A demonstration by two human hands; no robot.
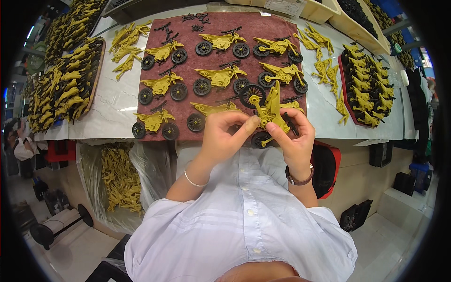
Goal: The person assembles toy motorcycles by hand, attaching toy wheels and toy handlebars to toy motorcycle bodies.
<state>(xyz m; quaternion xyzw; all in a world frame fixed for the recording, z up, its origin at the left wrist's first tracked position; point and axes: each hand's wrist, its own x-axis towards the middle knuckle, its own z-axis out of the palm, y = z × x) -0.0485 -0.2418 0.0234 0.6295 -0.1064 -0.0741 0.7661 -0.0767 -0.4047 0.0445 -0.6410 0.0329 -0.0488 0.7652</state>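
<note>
Yellow and black, a small model motorcycle [268,110] is held up toward two o'clock from the middle of the head view, above the lower right part of a dark red mat [265,22]. The left hand's grip [228,134] is nearly closed, thumb and forefinger pinched together against the model's near-left side; the right hand's grip [296,136] is partly open, its thumb on the model's yellow body and its fingers curled round the far side. A black wheel [252,96] stands on the model toward ten o'clock of its body. The mat lies at twelve o'clock on a pale surface [110,101], carrying similar motorcycles in three rows, the nearest row partly covered by the hands. Small black parts [197,19] lie near its far edge, between eleven and twelve. Loose yellow pieces [127,44] sit toward half past ten and more yellow parts [324,68] toward two, where, farther out, a red-rimmed tray [345,98] is packed with yellow-and-black models. Toward ten o'clock is a dense batch of yellow-and-black pieces [66,87]. Below the surface's edge, at eight, a clear plastic bag [152,167] contains many yellow parts.
</note>
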